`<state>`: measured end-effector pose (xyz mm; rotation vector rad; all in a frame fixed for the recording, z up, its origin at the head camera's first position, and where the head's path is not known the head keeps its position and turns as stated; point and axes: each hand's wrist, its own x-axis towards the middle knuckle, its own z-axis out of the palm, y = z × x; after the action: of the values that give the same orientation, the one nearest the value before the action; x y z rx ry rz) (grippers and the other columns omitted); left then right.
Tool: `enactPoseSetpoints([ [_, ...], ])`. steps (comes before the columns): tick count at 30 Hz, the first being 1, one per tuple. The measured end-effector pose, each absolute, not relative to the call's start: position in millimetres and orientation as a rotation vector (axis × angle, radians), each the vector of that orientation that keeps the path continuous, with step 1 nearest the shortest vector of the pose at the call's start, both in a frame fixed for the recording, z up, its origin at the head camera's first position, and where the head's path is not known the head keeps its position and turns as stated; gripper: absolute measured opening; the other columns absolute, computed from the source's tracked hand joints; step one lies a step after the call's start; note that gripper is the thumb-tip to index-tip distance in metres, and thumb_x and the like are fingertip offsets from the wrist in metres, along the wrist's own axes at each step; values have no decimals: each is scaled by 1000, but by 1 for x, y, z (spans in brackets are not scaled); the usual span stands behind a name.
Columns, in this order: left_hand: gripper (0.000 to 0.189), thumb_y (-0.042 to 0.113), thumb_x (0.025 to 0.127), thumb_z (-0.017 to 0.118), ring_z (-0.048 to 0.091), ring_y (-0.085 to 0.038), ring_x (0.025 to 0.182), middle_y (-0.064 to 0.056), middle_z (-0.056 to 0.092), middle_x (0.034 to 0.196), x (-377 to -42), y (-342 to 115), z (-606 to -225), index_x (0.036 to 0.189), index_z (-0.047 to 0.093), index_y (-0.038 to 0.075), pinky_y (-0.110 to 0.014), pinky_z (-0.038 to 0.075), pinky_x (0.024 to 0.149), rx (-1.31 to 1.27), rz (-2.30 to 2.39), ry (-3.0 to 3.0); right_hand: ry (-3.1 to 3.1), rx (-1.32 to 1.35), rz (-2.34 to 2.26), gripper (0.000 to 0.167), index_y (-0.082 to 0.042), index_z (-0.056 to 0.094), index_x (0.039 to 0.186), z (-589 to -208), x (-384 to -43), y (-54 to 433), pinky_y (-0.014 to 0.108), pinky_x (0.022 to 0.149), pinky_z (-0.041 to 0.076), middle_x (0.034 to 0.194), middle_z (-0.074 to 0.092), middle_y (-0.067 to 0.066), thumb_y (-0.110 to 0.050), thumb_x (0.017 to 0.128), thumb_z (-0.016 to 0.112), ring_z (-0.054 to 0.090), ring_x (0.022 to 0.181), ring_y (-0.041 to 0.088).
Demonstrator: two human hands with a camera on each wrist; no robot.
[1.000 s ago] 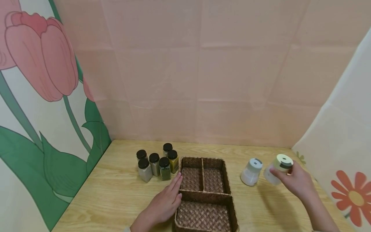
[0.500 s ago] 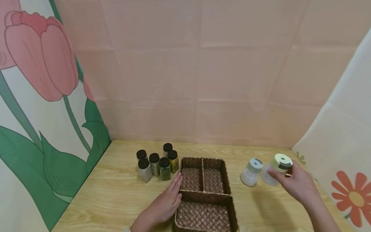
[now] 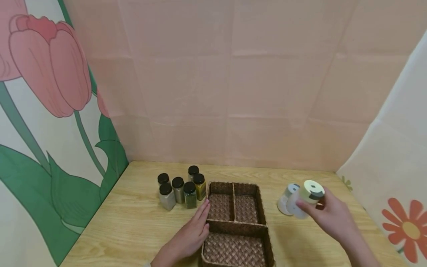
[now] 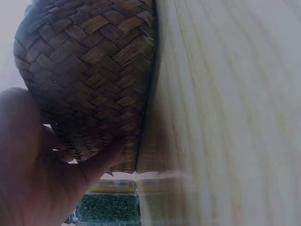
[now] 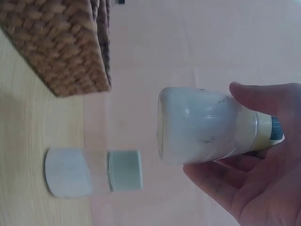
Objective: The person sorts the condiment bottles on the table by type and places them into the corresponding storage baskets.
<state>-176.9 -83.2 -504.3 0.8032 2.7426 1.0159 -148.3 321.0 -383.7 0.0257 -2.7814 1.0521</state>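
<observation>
My right hand (image 3: 333,217) grips a seasoning jar (image 5: 202,125) with a pale yellow lid around its upper part, lifted off the table and slightly tilted. White contents show through its clear wall. A second jar (image 5: 70,172) with a pale blue-green lid stands on the table just behind it, partly hidden in the head view. My left hand (image 3: 190,233) lies against the left wall of a brown woven basket (image 3: 238,224), fingers extended along it. The basket has two small compartments at the back and one large one in front, with nothing in them.
Several black-capped spice jars (image 3: 178,189) stand in a group left of the basket's back half; one holds green flakes (image 4: 108,208). The wooden table (image 3: 133,222) ends at a pink cloth backdrop (image 3: 230,92), with printed cloths on both sides.
My right hand has carried the yellow-lidded jar to the left, so it now overlaps the blue-green-lidded jar in the head view. My left hand stays at the basket.
</observation>
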Motion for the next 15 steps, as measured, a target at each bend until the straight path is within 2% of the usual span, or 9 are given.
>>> enactPoseSetpoints([
  [15,60,30,111,31,24,-26,152,-3,-2,171,-174,-82,-502,164,9,14,-50,37,114,797,1054,2704,-2728,142,1193,67,-4,52,138,-386,-141,272,40,72,62,124,65,28,-40,88,79,69,104,45],
])
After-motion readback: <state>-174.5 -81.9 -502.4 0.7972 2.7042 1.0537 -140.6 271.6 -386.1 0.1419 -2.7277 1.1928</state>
